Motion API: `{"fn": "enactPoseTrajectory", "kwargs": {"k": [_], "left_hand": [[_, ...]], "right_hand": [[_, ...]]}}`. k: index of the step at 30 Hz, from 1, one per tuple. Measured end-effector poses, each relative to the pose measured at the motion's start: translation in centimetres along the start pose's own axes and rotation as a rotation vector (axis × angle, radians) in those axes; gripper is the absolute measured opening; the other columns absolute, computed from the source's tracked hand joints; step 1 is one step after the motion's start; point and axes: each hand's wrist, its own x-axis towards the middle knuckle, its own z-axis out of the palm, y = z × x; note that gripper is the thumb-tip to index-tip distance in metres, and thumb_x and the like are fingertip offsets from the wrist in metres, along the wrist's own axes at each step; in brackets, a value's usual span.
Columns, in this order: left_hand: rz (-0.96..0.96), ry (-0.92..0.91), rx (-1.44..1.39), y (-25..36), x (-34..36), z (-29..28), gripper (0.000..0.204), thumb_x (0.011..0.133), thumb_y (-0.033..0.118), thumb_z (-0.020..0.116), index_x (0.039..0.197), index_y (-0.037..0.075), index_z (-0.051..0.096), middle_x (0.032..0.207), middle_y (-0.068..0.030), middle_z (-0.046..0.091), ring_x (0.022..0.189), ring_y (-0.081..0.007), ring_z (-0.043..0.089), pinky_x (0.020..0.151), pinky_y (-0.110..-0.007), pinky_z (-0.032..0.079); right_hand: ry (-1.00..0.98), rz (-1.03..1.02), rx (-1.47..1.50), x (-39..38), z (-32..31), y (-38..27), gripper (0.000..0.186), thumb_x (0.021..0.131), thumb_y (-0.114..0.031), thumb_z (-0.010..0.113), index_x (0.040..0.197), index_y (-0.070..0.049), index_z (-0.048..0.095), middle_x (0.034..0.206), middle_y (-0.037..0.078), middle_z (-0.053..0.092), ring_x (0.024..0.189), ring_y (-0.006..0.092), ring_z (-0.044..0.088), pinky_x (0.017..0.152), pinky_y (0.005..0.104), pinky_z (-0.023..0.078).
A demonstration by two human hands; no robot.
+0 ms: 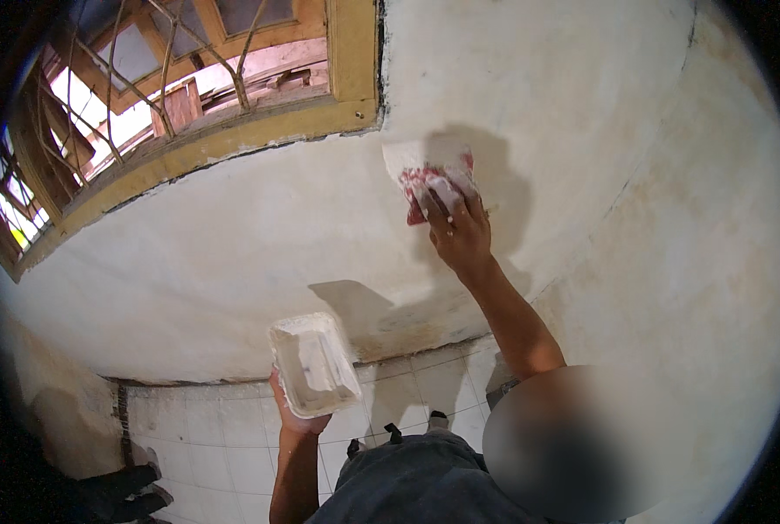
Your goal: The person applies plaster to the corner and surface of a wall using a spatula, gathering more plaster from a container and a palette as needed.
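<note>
My right hand (pixel 462 229) is raised to the pale wall (pixel 233 253), just right of and below the window corner. Its fingers press on a red flat spreader (pixel 416 212) smeared with white paste. The spreader's broad edge lies against the wall, and white paste also coats my fingers. Lower and to the left, my left hand (pixel 306 424) grips a white rectangular tub (pixel 282 374) from below and the side. Whitish paste lines the tub's walls and bottom. Part of the left hand's fingers is hidden under the tub.
A yellow-framed window (pixel 353 65) with metal bars fills the upper left. White floor tiles (pixel 233 424) run along the wall's foot. Dark-clothed legs of another person (pixel 119 489) show at the lower left. A blurred round patch (pixel 573 445) covers the lower right.
</note>
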Motion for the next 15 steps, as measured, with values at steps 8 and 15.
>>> {"fn": "enactPoseTrajectory", "kwargs": {"k": [8, 15], "left_hand": [[0.362, -0.081, 0.668, 1.0, 0.0, -0.5, 0.087, 0.066, 0.020, 0.081, 0.137, 0.017, 0.031, 0.127, -0.0061, 0.049, 0.113, -0.0241, 0.054, 0.088, -0.043, 0.050], [0.047, -0.020, 0.030, 0.6, 0.5, 0.2, 0.059, 0.087, 0.057, 0.044, 0.131, 0.018, 0.044, 0.121, -0.0052, 0.054, 0.108, -0.0241, 0.057, 0.084, -0.043, 0.052]], "right_hand": [[-0.194, 0.024, -0.001, -7.8, 3.0, -0.6, 0.037, 0.080, -0.006, 0.058, 0.117, -0.005, 0.061, 0.123, 0.011, 0.050, 0.120, 0.0304, 0.048, 0.101, 0.0513, 0.042], [0.090, 0.191, -0.098, 1.6, -0.8, 2.1, 0.044, 0.070, 0.011, 0.064, 0.111, -0.006, 0.064, 0.114, 0.008, 0.056, 0.106, 0.0330, 0.054, 0.096, 0.0437, 0.046]]}}
